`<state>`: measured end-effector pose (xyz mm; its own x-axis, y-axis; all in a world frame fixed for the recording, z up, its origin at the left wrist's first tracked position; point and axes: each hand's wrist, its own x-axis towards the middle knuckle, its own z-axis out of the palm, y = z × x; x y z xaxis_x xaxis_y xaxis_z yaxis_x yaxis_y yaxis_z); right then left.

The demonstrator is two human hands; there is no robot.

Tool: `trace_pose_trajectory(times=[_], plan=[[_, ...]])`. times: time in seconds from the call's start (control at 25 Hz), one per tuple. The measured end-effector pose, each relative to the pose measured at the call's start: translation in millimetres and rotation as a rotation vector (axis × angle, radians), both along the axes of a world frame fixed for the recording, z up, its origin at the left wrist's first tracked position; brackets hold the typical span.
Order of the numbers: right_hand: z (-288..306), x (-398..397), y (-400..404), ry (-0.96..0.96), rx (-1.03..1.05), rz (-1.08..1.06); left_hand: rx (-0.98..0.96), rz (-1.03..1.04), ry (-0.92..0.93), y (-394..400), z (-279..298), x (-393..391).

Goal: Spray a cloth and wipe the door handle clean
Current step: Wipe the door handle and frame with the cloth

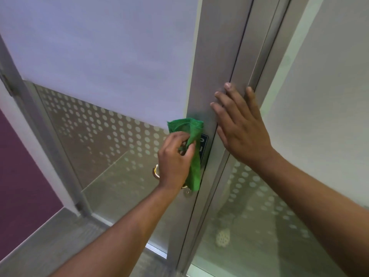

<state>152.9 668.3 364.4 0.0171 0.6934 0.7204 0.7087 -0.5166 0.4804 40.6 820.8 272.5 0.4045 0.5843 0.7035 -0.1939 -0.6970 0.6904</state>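
Note:
My left hand [174,158] grips a green cloth [192,148] and holds it against the metal stile of a glass door [207,76], just above the handle. The cloth hangs down over a small dark sign [204,144] on the stile. Only part of the metal door handle [155,172] shows, curving out to the left from under my left hand; the rest is hidden by hand and cloth. My right hand [241,124] lies flat with spread fingers on the frame edge to the right of the cloth. No spray bottle is in view.
The door glass [111,136] carries a dotted frosted pattern and a white blind behind its upper part. A fixed glass panel [259,226] stands to the right. A purple wall [22,166] and grey floor [50,242] lie at the left.

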Motion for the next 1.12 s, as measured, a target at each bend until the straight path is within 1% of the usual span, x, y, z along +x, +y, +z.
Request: trace_pose_trajectory(times=[0.16, 0.28, 0.44, 0.52, 0.6, 0.72, 0.84, 0.92, 1.04, 1.12], plan=[[-3.4, 2.1, 3.6, -0.058, 0.030, -0.035, 0.126, -0.010, -0.004, 9.6, -3.8, 17.9], [-6.8, 5.0, 6.7, -0.094, 0.045, -0.066, 0.197, -0.006, 0.007, 16.7, -18.6, 22.1], [-10.1, 8.4, 8.5, -0.120, 0.048, -0.089, 0.053, -0.019, 0.120, 23.5, -45.5, 11.8], [-12.3, 9.5, 9.4, -0.132, 0.056, -0.103, 0.022, -0.030, 0.146, 25.4, -47.6, 8.9], [-13.6, 9.9, 9.5, -0.132, 0.059, -0.106, 0.028, -0.030, 0.112, 25.7, -34.8, 11.5], [-12.9, 9.8, 9.9, -0.132, 0.054, -0.109, 0.045, -0.007, 0.004, 26.7, -5.9, 22.8], [-12.3, 10.2, 10.5, -0.130, 0.056, -0.106, 0.052, 0.000, -0.023, 26.7, -1.7, 26.5], [-12.5, 10.3, 10.5, -0.136, 0.060, -0.110, 0.034, -0.015, 0.025, 24.5, -15.8, 22.7], [-12.5, 10.4, 9.7, -0.138, 0.052, -0.112, -0.060, -0.054, 0.176, 18.9, -40.3, 12.2], [-12.3, 9.7, 9.7, -0.137, 0.050, -0.112, -0.109, -0.061, 0.213, 17.6, -42.0, 9.8]])
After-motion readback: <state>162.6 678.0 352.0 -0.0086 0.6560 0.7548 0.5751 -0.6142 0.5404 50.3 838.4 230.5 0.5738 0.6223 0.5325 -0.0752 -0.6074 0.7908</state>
